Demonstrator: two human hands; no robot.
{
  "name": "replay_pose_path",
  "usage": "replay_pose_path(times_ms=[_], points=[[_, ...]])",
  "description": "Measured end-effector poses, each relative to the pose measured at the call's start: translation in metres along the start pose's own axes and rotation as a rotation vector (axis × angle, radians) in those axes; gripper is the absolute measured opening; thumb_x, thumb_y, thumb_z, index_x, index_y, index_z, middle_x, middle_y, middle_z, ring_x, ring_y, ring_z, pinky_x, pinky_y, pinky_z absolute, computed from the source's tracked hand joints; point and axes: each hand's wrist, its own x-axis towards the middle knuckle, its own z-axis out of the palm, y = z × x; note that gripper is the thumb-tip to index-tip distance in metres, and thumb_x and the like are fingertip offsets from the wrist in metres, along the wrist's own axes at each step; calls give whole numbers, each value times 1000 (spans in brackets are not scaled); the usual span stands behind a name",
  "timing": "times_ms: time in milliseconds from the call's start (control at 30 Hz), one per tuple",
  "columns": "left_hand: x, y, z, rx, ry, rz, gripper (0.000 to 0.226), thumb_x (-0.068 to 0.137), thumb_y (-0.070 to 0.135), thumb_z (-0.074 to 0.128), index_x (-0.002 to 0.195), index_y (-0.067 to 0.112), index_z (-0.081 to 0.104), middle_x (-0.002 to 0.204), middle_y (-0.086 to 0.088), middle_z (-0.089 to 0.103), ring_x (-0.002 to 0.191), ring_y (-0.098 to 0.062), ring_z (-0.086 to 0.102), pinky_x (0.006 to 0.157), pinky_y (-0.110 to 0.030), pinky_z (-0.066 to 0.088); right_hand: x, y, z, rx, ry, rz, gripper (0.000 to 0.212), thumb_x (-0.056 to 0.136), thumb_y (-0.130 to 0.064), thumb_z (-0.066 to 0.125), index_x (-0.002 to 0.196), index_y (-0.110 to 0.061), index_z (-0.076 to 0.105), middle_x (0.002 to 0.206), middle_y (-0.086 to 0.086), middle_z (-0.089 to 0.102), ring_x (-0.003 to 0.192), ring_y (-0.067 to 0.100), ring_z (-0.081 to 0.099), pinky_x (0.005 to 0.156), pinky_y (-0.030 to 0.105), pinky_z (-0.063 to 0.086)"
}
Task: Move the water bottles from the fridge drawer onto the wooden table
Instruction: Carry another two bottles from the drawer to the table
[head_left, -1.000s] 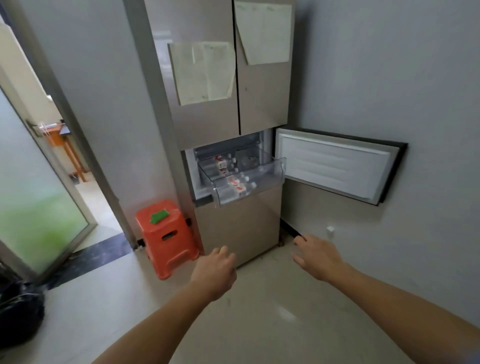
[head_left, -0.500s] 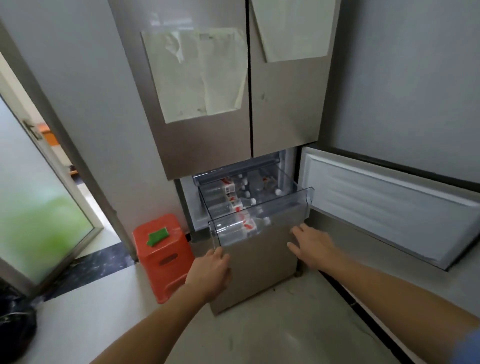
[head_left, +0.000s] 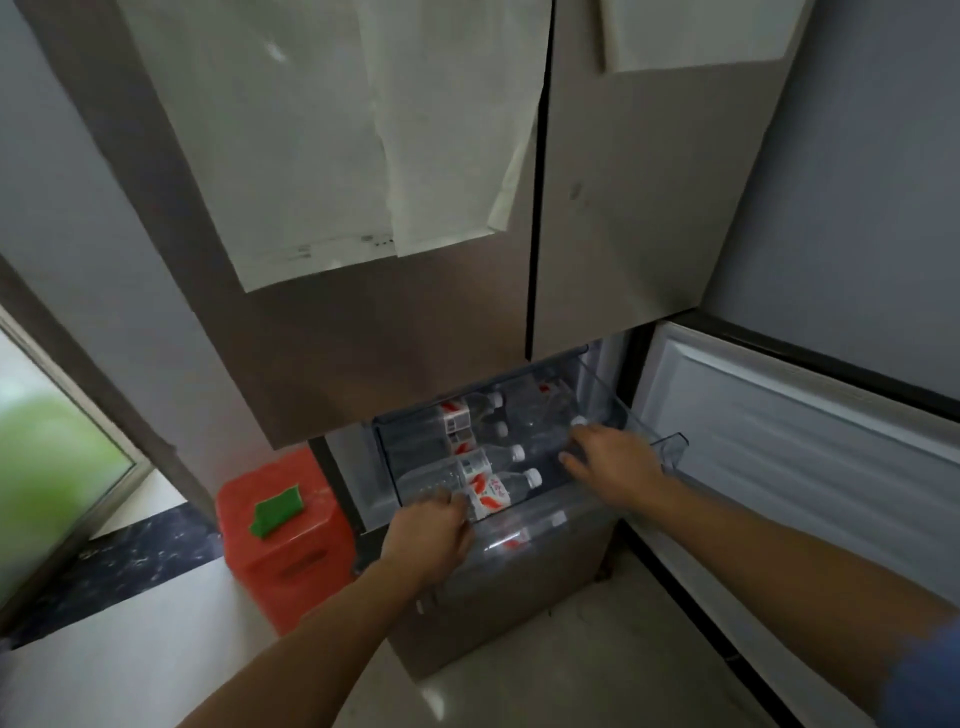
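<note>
The clear plastic fridge drawer (head_left: 671, 448) stood pulled out beneath the brushed-metal upper fridge doors (head_left: 613, 234). The clear plastic water bottles with white caps and red-and-white labels (head_left: 491, 492) lay on their sides inside it, packed close together. The left hand (head_left: 431, 540) was at the drawer's front-left edge, fingers curled toward the nearest bottle; whether they gripped it could not be told. The right hand (head_left: 618, 462) reached in over the right side, fingers stretched out on a bottle there, not closed round it. Just right of the drawer, the white-lined compartment door (head_left: 789, 467) hung open, hemming in that side. To the left, an orange plastic stool (head_left: 291, 556) stood close against the fridge. A pale tiled floor (head_left: 467, 691) lay below, with a grey wall (head_left: 872, 182) on the right.
</note>
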Motion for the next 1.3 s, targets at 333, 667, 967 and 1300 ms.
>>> replay_pose_path(times_ms=[333, 667, 967, 1300], points=[[33, -14, 38, -177, -63, -169, 33, 96, 45, 35, 97, 20, 55, 97, -4, 63, 84, -21, 61, 69, -32, 45, 107, 14, 77, 343, -508, 126, 32, 95, -45, 50, 101, -17, 64, 109, 2, 64, 97, 21, 59, 83, 32, 46], [35, -5, 36, -142, -83, -342, 44, 91, 54, 28, 89, 20, 56, 88, -3, 64, 68, -18, 58, 59, -27, 41, 143, 11, 134, 670, -955, 287, 40, 95, -49, 47, 109, -13, 57, 100, 9, 65, 83, 22, 64, 62, 32, 54], [77, 4, 27, -10, -180, -407, 48, 87, 56, 26, 98, 19, 54, 95, -6, 66, 82, -26, 64, 73, -38, 53, 144, 64, 98, 519, -636, 152, 39, 102, -37, 32, 104, -12, 61, 107, 13, 65, 88, 22, 61, 72, 29, 44], [178, 29, 55, 126, -306, -294, 42, 92, 35, 47, 129, 14, 45, 131, -11, 48, 116, -30, 48, 89, -36, 43, 127, 130, 40, 303, -296, 66, 30, 96, -37, 41, 91, -14, 59, 85, 11, 65, 69, 20, 53, 60, 29, 40]])
